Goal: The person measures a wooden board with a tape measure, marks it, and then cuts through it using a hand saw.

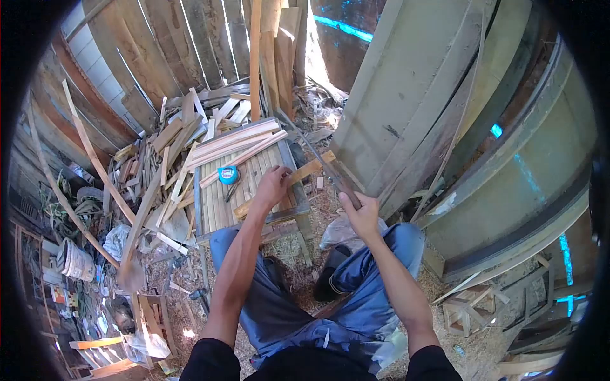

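Note:
My left hand (pixel 273 186) is on a wooden strip (pixel 311 166) lying across the low slatted table (pixel 244 166), its fingers curled round the strip. The strip's far end sticks out past the table's right edge. In my right hand (pixel 362 214) is the wooden handle of a handsaw (pixel 318 157), fingers wrapped round it. The long, narrow blade points forward and left, crossing the strip near its outer end. A blue tape measure (pixel 227 174) and a dark tool (pixel 232 190), perhaps a pencil or pliers, lie left of my left hand.
Several pale wood strips (pixel 235 145) lie along the table's far side. Behind and left is a heap of offcuts (pixel 181 136). Large boards (pixel 400 95) lean on the right. A small wooden frame (pixel 470 310) and a white bucket (pixel 75 260) stand on the shaving-strewn floor.

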`<state>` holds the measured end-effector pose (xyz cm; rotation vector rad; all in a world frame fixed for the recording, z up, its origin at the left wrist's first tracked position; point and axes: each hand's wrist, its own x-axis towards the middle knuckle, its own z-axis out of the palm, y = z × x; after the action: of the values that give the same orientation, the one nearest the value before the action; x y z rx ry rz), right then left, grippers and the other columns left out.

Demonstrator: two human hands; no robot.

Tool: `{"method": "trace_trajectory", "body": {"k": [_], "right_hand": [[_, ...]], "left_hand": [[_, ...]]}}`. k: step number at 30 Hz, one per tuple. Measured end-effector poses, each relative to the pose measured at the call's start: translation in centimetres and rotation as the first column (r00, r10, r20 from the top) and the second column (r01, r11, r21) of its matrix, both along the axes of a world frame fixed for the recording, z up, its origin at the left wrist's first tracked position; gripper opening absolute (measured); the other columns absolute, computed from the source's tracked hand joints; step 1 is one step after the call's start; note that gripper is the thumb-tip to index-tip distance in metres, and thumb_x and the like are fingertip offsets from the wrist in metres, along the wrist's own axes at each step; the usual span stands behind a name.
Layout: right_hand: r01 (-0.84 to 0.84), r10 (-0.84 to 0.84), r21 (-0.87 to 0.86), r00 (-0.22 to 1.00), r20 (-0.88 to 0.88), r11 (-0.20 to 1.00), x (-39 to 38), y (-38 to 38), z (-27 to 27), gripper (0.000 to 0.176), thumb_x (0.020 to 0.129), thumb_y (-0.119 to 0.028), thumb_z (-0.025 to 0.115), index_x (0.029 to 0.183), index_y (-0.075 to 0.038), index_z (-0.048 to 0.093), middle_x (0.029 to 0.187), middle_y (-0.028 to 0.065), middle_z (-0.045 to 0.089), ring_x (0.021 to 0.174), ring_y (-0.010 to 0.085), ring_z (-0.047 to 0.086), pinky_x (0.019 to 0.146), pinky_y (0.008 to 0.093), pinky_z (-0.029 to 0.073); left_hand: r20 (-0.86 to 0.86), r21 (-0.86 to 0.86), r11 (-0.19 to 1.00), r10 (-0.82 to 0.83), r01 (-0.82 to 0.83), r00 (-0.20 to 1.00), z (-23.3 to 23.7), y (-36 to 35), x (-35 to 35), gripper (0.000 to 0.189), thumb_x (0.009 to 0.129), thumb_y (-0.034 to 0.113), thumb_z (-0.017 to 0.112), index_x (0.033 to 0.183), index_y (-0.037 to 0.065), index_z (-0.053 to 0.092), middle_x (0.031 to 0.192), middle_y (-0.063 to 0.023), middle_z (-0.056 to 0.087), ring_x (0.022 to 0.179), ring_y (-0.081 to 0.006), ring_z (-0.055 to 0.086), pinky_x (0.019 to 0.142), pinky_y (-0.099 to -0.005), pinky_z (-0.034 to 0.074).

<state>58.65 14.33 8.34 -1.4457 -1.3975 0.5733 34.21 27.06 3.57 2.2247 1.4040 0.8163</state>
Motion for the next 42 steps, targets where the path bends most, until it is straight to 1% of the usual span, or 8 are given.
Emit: {"method": "trace_trajectory", "body": {"k": [6, 8, 11, 14, 21, 28, 34, 42], "right_hand": [[-0.005, 0.006, 0.01, 0.999, -0.036, 1.0, -0.2, 1.1, -1.2, 0.033, 0.089, -0.028, 0.069, 0.077, 0.002, 0.067, 0.049, 0.0053, 0.043, 0.047, 0.009, 0.04, 0.046, 0.032, 0.035], [-0.025, 0.025, 0.007, 0.998, -0.056, 1.0, 0.0, 1.1, -1.7, 0.032, 0.088, -0.028, 0.069, 0.077, 0.002, 0.067, 0.049, 0.0051, 0.043, 0.047, 0.0088, 0.04, 0.046, 0.0319, 0.035], [-0.043, 0.043, -0.008, 0.997, 0.062, 0.999, 0.7, 0.8, -1.0, 0.032, 0.087, -0.028, 0.07, 0.075, 0.001, 0.066, 0.049, 0.0085, 0.046, 0.044, 0.0136, 0.045, 0.045, 0.0339, 0.037], [-0.058, 0.045, 0.058, 0.978, 0.206, 0.997, 0.8, 0.4, -0.7, 0.029, 0.085, -0.024, 0.072, 0.07, 0.0, 0.064, 0.052, 0.0163, 0.052, 0.044, 0.0295, 0.053, 0.046, 0.0382, 0.04], [-0.141, 0.099, 0.145, 0.959, 0.264, 0.979, 0.6, 1.1, -1.5, 0.03, 0.082, -0.022, 0.074, 0.067, 0.0, 0.061, 0.053, 0.0166, 0.051, 0.045, 0.0287, 0.052, 0.047, 0.0384, 0.04], [-0.126, 0.089, 0.122, 0.959, 0.269, 0.984, 0.0, 1.3, -1.4, 0.031, 0.082, -0.024, 0.073, 0.066, 0.0, 0.06, 0.058, 0.019, 0.056, 0.05, 0.0355, 0.057, 0.049, 0.0399, 0.043], [-0.132, 0.093, 0.103, 0.944, 0.317, 0.986, 0.2, 1.4, -1.8, 0.033, 0.081, -0.026, 0.073, 0.066, 0.0, 0.06, 0.057, 0.0189, 0.056, 0.051, 0.0361, 0.057, 0.049, 0.0409, 0.044], [-0.142, 0.106, 0.081, 0.935, 0.339, 0.987, 0.1, 1.6, -1.8, 0.032, 0.082, -0.027, 0.073, 0.067, -0.001, 0.062, 0.06, 0.019, 0.059, 0.054, 0.0367, 0.061, 0.051, 0.0418, 0.047]], "left_hand": [[-0.081, 0.132, 0.991, 0.007, 0.004, 0.997, -0.1, -1.0, -0.1, 0.031, 0.08, 0.021, 0.074, 0.106, 0.006, 0.066, 0.097, -0.0167, 0.062, 0.093, -0.0377, 0.061, 0.082, -0.0446, 0.05], [-0.082, 0.07, 0.998, 0.014, -0.008, 0.997, 0.1, -0.8, -0.4, 0.034, 0.078, 0.023, 0.076, 0.107, 0.007, 0.065, 0.098, -0.0167, 0.062, 0.093, -0.0382, 0.06, 0.082, -0.045, 0.05], [-0.034, -0.01, 1.0, 0.017, -0.017, 0.999, -0.1, -0.1, -0.5, 0.036, 0.075, 0.022, 0.078, 0.105, 0.008, 0.065, 0.097, -0.0157, 0.061, 0.092, -0.0387, 0.061, 0.081, -0.0461, 0.05], [-0.029, -0.026, 0.999, -0.025, 0.024, 0.999, 0.5, -0.1, -0.3, 0.028, 0.077, 0.02, 0.076, 0.1, 0.008, 0.065, 0.094, -0.0122, 0.063, 0.089, -0.0368, 0.062, 0.079, -0.0475, 0.049], [-0.153, -0.02, 1.0, -0.008, 0.005, 0.988, 0.4, 0.2, -0.8, 0.015, 0.09, 0.018, 0.059, 0.101, 0.009, 0.066, 0.101, -0.0118, 0.067, 0.094, -0.0354, 0.063, 0.081, -0.0504, 0.048], [-0.073, -0.029, 0.997, 0.065, -0.067, 0.995, -0.5, 0.3, -0.5, 0.022, 0.092, 0.017, 0.055, 0.112, 0.009, 0.062, 0.099, -0.0135, 0.069, 0.099, -0.0359, 0.062, 0.084, -0.0498, 0.047], [0.044, -0.14, 0.978, 0.161, -0.153, 0.986, -0.5, 0.7, -0.5, 0.021, 0.09, 0.017, 0.058, 0.108, 0.007, 0.064, 0.103, -0.0174, 0.066, 0.098, -0.0372, 0.062, 0.086, -0.0488, 0.048], [-0.061, -0.02, 0.994, 0.109, -0.11, 0.992, -0.6, 0.4, -0.5, 0.03, 0.08, 0.02, 0.072, 0.106, 0.006, 0.066, 0.101, -0.017, 0.063, 0.098, -0.0389, 0.061, 0.087, -0.0462, 0.05]]}}
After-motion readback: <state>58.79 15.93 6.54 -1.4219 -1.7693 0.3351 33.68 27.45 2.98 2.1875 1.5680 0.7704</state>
